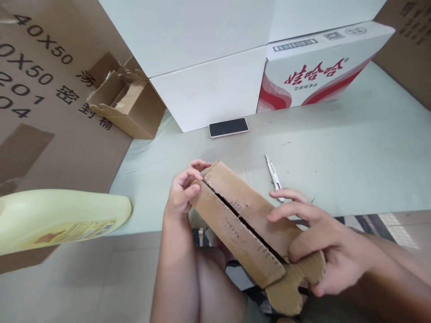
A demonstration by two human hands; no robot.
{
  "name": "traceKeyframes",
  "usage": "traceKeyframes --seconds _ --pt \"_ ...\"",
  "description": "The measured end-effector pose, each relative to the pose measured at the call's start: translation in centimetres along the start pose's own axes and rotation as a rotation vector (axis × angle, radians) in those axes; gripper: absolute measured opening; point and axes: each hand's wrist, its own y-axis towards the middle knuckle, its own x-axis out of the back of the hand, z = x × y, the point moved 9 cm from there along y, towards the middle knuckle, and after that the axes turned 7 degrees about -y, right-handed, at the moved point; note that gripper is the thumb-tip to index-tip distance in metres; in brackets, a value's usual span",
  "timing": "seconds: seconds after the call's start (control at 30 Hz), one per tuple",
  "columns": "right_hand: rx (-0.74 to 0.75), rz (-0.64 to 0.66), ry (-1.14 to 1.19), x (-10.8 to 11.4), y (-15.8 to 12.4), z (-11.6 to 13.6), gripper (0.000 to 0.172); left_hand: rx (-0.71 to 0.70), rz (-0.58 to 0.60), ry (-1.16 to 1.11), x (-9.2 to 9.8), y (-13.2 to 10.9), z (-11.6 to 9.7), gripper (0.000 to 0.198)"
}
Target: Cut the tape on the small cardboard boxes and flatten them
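A long brown cardboard box (232,229) is held tilted over my lap, its two long flaps almost meeting with a dark gap between them. My left hand (185,188) grips its far end, thumb on top and fingers around the edge. At the near end a notched end flap sticks outward, and my right hand (323,242) has its thumb and fingers around that corner, with some fingers raised over the top. Just beyond my right fingers lies a box cutter (273,175) on the table, its blade pointing away.
A phone (229,128) rests on the pale green table (363,157), before white cartons (208,94). An opened small cardboard box (141,112) stands at left, beside a large printed carton (67,148). A yellow-green bottle (67,215) is at the left edge.
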Motion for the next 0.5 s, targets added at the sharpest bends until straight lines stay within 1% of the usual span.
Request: traceKeyframes --seconds 0.07,0.13,0.17,0.23,0.3,0.37,0.43,0.5 --pt "0.028 0.078 -0.087 0.2 -0.3 0.9 0.019 -0.011 -0.028 -0.025 0.4 -0.1 -0.2 0.031" --pt "0.046 0.113 -0.156 0.4 -0.8 1.6 0.012 -0.035 -0.065 -0.061 0.9 -0.2 -0.5 0.032" --pt "0.038 0.108 -0.187 0.5 -1.0 1.7 0.010 -0.050 -0.084 -0.083 1.1 -0.2 -0.6 0.033" --pt "0.010 0.044 -0.237 0.9 -1.5 1.5 0.011 -0.085 -0.109 -0.133 1.5 -0.2 -1.1 0.033" --pt "-0.023 -0.049 -0.268 1.3 -2.1 1.1 0.020 -0.119 -0.111 -0.178 1.6 -0.3 -1.5 0.031" --pt "-0.085 -0.119 -0.279 1.3 -2.7 0.2 0.039 -0.135 -0.077 -0.195 1.3 -0.2 -1.7 0.032" --pt "-0.240 -0.175 -0.299 1.1 -3.2 -1.5 0.054 -0.142 -0.018 -0.192 0.6 -0.1 -1.7 0.035" --pt "-0.463 -0.227 -0.332 0.8 -3.9 -3.6 0.058 -0.145 0.072 -0.183 -0.5 -0.1 -1.6 0.038"
